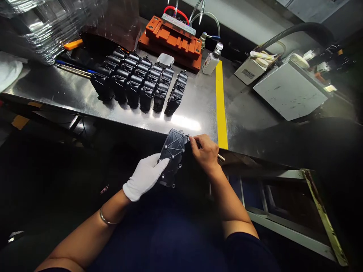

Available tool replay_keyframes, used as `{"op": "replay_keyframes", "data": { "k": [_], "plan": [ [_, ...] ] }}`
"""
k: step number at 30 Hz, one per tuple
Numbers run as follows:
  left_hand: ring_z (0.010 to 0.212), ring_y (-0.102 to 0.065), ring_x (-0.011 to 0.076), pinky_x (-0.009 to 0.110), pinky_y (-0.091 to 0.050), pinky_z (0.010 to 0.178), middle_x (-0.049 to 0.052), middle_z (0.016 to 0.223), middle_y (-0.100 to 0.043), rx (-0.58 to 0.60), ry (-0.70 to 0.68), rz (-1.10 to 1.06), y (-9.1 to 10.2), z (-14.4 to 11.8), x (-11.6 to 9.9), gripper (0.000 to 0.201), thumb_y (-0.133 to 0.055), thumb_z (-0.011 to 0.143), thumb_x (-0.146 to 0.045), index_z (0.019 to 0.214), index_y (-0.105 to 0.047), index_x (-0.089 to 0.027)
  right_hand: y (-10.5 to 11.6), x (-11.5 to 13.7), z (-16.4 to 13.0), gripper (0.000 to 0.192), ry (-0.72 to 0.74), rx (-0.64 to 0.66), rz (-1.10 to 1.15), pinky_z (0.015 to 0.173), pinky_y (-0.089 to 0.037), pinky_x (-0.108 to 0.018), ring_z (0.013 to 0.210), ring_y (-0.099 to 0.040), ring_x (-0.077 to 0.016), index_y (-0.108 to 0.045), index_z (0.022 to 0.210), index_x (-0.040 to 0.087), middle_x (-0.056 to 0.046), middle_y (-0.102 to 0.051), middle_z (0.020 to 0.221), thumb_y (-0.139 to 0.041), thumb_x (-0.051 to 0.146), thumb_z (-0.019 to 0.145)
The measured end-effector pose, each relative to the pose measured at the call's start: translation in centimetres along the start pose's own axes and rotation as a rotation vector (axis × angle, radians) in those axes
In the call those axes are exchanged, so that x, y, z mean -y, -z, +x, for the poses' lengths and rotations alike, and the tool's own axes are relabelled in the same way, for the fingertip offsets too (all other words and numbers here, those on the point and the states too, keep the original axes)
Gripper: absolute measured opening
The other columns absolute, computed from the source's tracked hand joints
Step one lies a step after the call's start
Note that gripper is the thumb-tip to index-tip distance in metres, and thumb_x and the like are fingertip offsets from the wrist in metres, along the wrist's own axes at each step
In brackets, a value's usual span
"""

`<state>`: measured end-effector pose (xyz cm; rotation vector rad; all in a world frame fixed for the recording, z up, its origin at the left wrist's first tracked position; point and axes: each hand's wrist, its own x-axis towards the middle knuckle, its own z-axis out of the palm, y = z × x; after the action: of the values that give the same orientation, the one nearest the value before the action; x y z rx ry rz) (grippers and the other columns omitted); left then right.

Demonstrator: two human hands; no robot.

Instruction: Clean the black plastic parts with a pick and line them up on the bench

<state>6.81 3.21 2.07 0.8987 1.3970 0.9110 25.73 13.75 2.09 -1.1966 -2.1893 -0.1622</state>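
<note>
My left hand, in a white glove, is closed around a flat black plastic housing with crossed ribs and small round bosses on its face. It holds the housing tilted, just off the front edge of the bench. My bare right hand is closed around a slim tool with a pale handle, whose end sticks out behind the hand. The fingertips are at the housing's upper right edge. The tool's working end is hidden or too small to make out.
Several black housings stand in rows on the metal bench. Behind them is an orange fixture, beside a white bottle. Yellow tape crosses the bench. A white box stands right; a metal frame is below.
</note>
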Motion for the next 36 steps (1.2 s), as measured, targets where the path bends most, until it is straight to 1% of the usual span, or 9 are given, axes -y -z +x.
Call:
{"op": "replay_keyframes", "data": {
  "k": [3,7,11,16,19,26,31,36],
  "plan": [
    [0.072,-0.062,0.018,0.024,-0.048,0.064,0.001,0.077,-0.07,-0.015,-0.014,0.012,0.0,0.0,0.1,0.034,-0.059,0.082,-0.05,0.087,-0.07,-0.018,0.0,0.1,0.0,0.022,-0.01,-0.008,-0.003,0.055,-0.036,-0.025,0.058,-0.058,-0.0124,-0.063,0.073,0.019,-0.002,-0.066,0.066,-0.057,0.029,0.091],
    [0.07,-0.061,0.0168,0.023,-0.047,0.062,0.0,0.076,-0.069,-0.006,-0.022,0.005,0.0,0.1,0.0,0.033,-0.059,0.082,-0.049,0.088,-0.07,-0.018,-0.4,0.2,0.1,0.022,-0.007,-0.037,-0.006,0.054,-0.036,-0.024,0.056,-0.056,-0.0116,-0.063,0.072,0.018,-0.001,-0.064,0.064,-0.058,0.027,0.091],
    [0.068,-0.06,0.0161,0.023,-0.045,0.059,0.0,0.074,-0.069,-0.019,-0.026,0.013,0.0,0.0,-0.2,0.033,-0.059,0.083,-0.049,0.084,-0.069,-0.017,-0.8,0.4,0.2,0.023,-0.017,-0.035,-0.056,0.054,-0.035,-0.025,0.057,-0.057,-0.0122,-0.061,0.071,0.018,-0.002,-0.065,0.065,-0.057,0.028,0.092],
    [0.068,-0.06,0.0156,0.022,-0.045,0.06,0.0,0.074,-0.069,-0.011,-0.027,0.005,0.0,0.1,-0.1,0.032,-0.06,0.083,-0.048,0.086,-0.069,-0.017,-0.8,0.8,0.1,0.023,-0.029,-0.022,-0.059,0.056,-0.036,-0.024,0.059,-0.057,-0.0122,-0.061,0.074,0.019,-0.002,-0.065,0.067,-0.055,0.03,0.093],
    [0.069,-0.06,0.0153,0.022,-0.045,0.061,0.0,0.074,-0.069,-0.019,-0.029,0.007,0.0,0.1,0.0,0.032,-0.06,0.083,-0.048,0.086,-0.069,-0.018,-0.7,0.8,0.0,0.025,-0.04,-0.025,-0.082,0.055,-0.035,-0.025,0.058,-0.056,-0.0126,-0.06,0.072,0.019,-0.003,-0.064,0.066,-0.055,0.03,0.093],
    [0.067,-0.058,0.0148,0.022,-0.045,0.061,0.0,0.073,-0.067,-0.015,-0.024,0.015,0.0,0.1,0.1,0.033,-0.059,0.083,-0.049,0.084,-0.069,-0.018,-0.2,0.8,-0.3,0.021,-0.045,-0.015,-0.015,0.056,-0.037,-0.024,0.059,-0.058,-0.012,-0.061,0.073,0.019,-0.002,-0.065,0.067,-0.057,0.027,0.092],
    [0.067,-0.059,0.0152,0.022,-0.045,0.061,0.0,0.072,-0.068,-0.027,-0.018,0.026,0.0,0.1,0.0,0.033,-0.06,0.082,-0.049,0.086,-0.069,-0.018,-0.1,1.0,-0.8,0.024,-0.059,0.036,0.021,0.056,-0.038,-0.024,0.059,-0.059,-0.0117,-0.062,0.073,0.019,-0.002,-0.066,0.067,-0.056,0.031,0.092],
    [0.071,-0.062,0.017,0.023,-0.047,0.064,0.001,0.076,-0.069,-0.025,-0.032,0.048,0.1,0.0,0.0,0.034,-0.059,0.082,-0.049,0.088,-0.07,-0.018,-0.6,0.5,-0.7,0.025,-0.084,0.004,-0.001,0.057,-0.037,-0.025,0.061,-0.058,-0.0123,-0.063,0.074,0.019,-0.002,-0.066,0.068,-0.054,0.032,0.093]
  ]
}}
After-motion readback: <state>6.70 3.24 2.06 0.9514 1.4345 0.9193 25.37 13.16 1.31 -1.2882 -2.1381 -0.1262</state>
